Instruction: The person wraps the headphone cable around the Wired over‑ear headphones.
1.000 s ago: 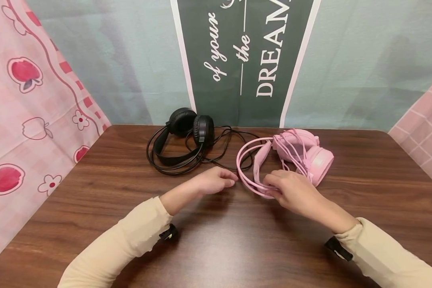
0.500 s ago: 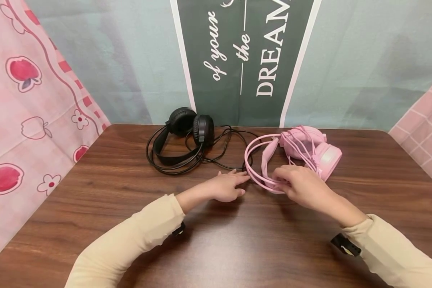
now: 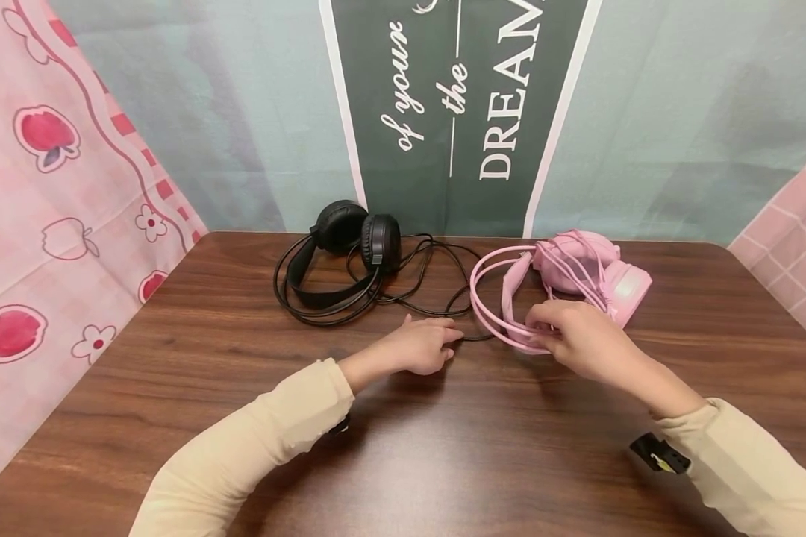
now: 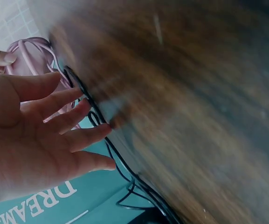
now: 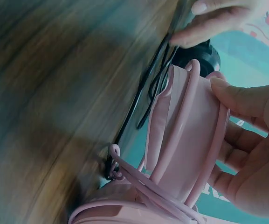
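Pink headphones (image 3: pixel 628 289) with their pink cord wound about them are on the right of the table. My right hand (image 3: pixel 580 337) grips their headband, thumb on one side and fingers on the other in the right wrist view, where the headband (image 5: pixel 197 135) fills the middle. To the left, my left hand (image 3: pixel 416 347) is held low over the wood, palm down, fingers extended. Its fingertips are right at the black cable (image 3: pixel 478 338), which also runs past the fingers in the left wrist view. Black headphones (image 3: pixel 381 242) lie behind the left hand, their cable trailing right.
The dark wooden table (image 3: pixel 403 462) reaches back to a grey-green cloth backdrop (image 3: pixel 255 112) with white lettering. A pink patterned cloth (image 3: pixel 60 194) hangs on the left, a pink tile-patterned one (image 3: pixel 792 239) on the right.
The pink headphones have shifted right and slightly back in my right hand. My left hand has moved right and straightened its fingers. More black cable shows between the hands. The black headphones stay put.
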Tool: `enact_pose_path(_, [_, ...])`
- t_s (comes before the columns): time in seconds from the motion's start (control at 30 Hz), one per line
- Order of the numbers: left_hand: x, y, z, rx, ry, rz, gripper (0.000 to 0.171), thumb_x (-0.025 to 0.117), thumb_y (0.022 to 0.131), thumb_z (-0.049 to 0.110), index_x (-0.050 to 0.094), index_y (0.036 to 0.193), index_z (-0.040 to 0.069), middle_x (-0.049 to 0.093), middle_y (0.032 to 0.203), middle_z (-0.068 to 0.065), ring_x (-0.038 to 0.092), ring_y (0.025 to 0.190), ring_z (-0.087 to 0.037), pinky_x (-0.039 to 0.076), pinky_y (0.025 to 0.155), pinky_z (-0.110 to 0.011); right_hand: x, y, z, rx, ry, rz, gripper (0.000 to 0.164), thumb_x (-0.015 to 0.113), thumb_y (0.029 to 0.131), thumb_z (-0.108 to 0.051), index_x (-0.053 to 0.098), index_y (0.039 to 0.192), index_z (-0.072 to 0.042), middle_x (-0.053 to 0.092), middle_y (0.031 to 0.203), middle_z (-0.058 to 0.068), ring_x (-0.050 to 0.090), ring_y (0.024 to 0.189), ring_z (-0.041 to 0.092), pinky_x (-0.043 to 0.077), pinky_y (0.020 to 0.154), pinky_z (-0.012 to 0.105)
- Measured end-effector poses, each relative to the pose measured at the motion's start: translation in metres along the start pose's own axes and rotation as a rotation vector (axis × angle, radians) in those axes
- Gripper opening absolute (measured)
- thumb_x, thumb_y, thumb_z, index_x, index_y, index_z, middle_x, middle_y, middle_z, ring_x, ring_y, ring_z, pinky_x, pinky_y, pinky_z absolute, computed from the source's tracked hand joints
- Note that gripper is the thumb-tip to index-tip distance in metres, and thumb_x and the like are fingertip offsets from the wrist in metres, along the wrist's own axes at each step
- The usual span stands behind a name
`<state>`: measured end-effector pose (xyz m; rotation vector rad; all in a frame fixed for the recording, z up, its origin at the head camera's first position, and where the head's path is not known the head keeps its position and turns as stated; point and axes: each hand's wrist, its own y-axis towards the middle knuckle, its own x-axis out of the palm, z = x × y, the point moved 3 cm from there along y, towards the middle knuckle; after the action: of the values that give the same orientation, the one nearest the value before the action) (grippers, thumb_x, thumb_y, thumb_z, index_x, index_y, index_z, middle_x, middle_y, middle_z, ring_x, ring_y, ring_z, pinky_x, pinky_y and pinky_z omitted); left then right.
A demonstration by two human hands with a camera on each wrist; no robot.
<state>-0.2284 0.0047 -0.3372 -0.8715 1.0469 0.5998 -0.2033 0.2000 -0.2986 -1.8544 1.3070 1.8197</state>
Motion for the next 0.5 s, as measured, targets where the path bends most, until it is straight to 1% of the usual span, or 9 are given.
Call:
enact_pose_path(0.17, [-0.003,-0.006,-0.010,-0.016,-0.004,0.001,0.039,0.048,0.095,0.023,0.049,0.133,0.022,0.039,0.138,0.002,0.035,0.128,-0.018,0.014,0.106,-0.058,-0.003,-0.001,0.011,0.009,-0.007,0.026,0.028,0.074,0.061,0.006,0.061,0.074,-0.016,0.056,0.069,-0.008,0.050,0.061,0.010,0.044,0.054,0.032])
enact_pose_path(0.3, [-0.004,-0.012,-0.019,-0.028,-0.025,-0.007,0.038,0.050,0.094,0.024,0.050,0.132,0.022,0.042,0.135,0.004,0.035,0.128,-0.017,0.012,0.106,-0.059,-0.006,-0.003,0.021,0.034,-0.012,0.025,0.027,0.074,0.061,0.006,0.062,0.073,-0.015,0.056,0.068,-0.007,0.049,0.060,0.010,0.043,0.054,0.033])
enact_pose_path(0.5, [-0.006,-0.019,-0.029,-0.038,-0.051,-0.017,0.039,0.052,0.093,0.028,0.050,0.132,0.021,0.042,0.135,0.004,0.033,0.129,-0.018,0.007,0.107,-0.059,-0.010,-0.008,0.040,0.081,-0.040,0.032,0.025,0.072,0.061,0.007,0.062,0.072,-0.014,0.049,0.063,-0.009,0.043,0.057,0.009,0.039,0.051,0.030])
